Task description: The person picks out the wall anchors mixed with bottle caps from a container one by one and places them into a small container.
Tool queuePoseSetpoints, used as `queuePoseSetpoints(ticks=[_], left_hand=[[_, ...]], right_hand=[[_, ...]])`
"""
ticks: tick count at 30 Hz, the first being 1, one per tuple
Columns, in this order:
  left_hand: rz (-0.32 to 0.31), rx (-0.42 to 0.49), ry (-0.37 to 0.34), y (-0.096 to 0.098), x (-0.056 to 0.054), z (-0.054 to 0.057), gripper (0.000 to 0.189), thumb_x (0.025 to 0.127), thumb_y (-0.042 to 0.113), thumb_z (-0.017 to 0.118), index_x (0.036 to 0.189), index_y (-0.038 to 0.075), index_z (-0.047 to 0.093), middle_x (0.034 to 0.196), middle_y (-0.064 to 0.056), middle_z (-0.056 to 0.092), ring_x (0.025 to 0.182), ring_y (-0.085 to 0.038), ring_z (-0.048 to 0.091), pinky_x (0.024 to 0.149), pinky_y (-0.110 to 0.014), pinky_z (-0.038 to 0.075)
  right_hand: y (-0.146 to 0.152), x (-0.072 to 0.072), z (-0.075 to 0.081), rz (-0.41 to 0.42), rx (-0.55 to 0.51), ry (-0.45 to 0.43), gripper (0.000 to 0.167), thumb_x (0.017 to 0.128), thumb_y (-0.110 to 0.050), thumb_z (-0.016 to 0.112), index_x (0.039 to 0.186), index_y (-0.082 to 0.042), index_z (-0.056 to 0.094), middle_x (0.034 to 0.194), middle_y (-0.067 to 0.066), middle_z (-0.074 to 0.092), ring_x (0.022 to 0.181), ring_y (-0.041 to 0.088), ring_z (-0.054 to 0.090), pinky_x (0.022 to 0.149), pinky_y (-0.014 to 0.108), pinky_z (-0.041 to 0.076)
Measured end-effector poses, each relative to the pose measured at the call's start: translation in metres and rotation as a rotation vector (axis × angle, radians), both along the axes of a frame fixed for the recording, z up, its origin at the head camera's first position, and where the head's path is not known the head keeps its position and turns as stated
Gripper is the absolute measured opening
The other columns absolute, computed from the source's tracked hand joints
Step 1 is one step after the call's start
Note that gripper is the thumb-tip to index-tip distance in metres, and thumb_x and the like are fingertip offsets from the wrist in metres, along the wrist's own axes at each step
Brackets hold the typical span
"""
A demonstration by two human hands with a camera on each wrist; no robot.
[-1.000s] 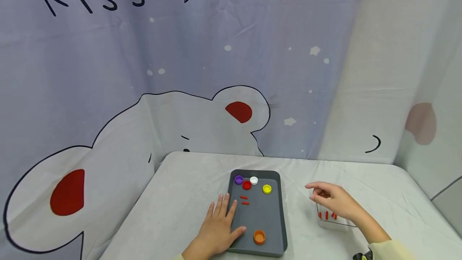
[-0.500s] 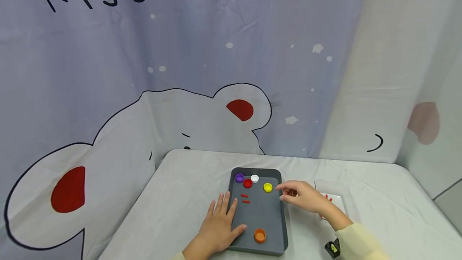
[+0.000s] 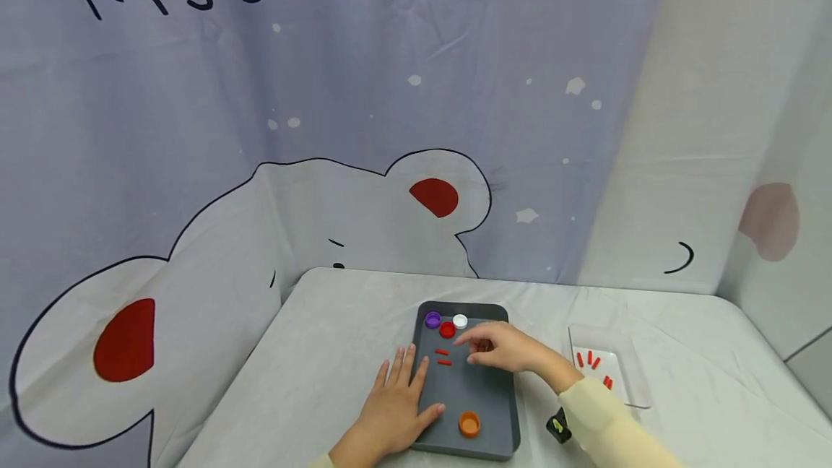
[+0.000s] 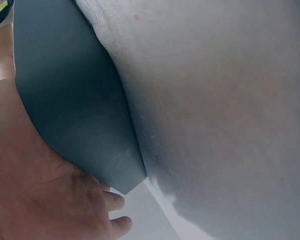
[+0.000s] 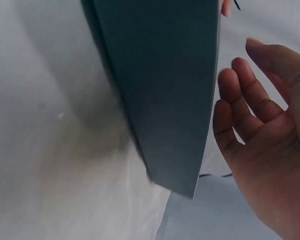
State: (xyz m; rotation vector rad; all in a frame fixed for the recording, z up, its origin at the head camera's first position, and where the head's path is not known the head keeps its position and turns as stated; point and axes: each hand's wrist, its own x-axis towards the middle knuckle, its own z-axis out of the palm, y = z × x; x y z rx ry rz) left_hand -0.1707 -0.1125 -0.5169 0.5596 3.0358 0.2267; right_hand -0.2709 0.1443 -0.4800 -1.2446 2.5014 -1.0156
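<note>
The left hand (image 3: 392, 412) lies spread, palm down, over the left rim of a grey tray (image 3: 468, 396); its palm (image 4: 35, 185) also shows beside the tray wall in the left wrist view. Two short red sticks (image 3: 443, 357) lie inside the tray. Over its right half hovers the right hand (image 3: 500, 349), fingertips pointing left toward the sticks. In the right wrist view, the right hand's fingers (image 5: 235, 95) are bent; I cannot tell whether anything is between the fingertips. Purple (image 3: 432, 320), red (image 3: 447, 329) and white caps (image 3: 460, 321) stand at the tray's far end.
An orange cap (image 3: 469, 424) stands near the tray's front. To the right, a clear plastic box (image 3: 640, 388) contains several red sticks (image 3: 589, 358). A white cloth (image 3: 325, 352) covers the table, and printed curtains (image 3: 364, 92) hang behind it.
The right hand has moved left from above the clear box to over the tray, uncovering the box's sticks and covering the yellow cap. The left hand has stayed in place.
</note>
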Motion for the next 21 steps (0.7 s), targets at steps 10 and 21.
queuePoseSetpoints(ticks=[10,21], left_hand=[[-0.006,-0.011,-0.002,0.0,0.001,-0.001,0.084,0.098,0.069,0.042,0.159,0.011,0.035,0.168,-0.017,0.018,0.155,-0.036,0.016,0.12,-0.059,0.02],[-0.002,-0.011,0.012,0.001,0.001,-0.002,0.084,0.098,0.068,0.042,0.159,0.011,0.035,0.168,-0.018,0.019,0.155,-0.036,0.017,0.121,-0.058,0.02]], right_hand=[[-0.026,-0.012,-0.007,0.04,0.157,0.008,0.029,0.094,-0.008,0.072,0.123,-0.012,0.073,0.085,-0.014,0.06,0.075,0.001,0.052,0.071,0.023,0.048],[-0.036,-0.019,-0.014,0.102,0.27,0.041,0.034,0.09,-0.008,0.076,0.123,-0.012,0.073,0.083,-0.01,0.06,0.072,0.0,0.051,0.069,0.02,0.047]])
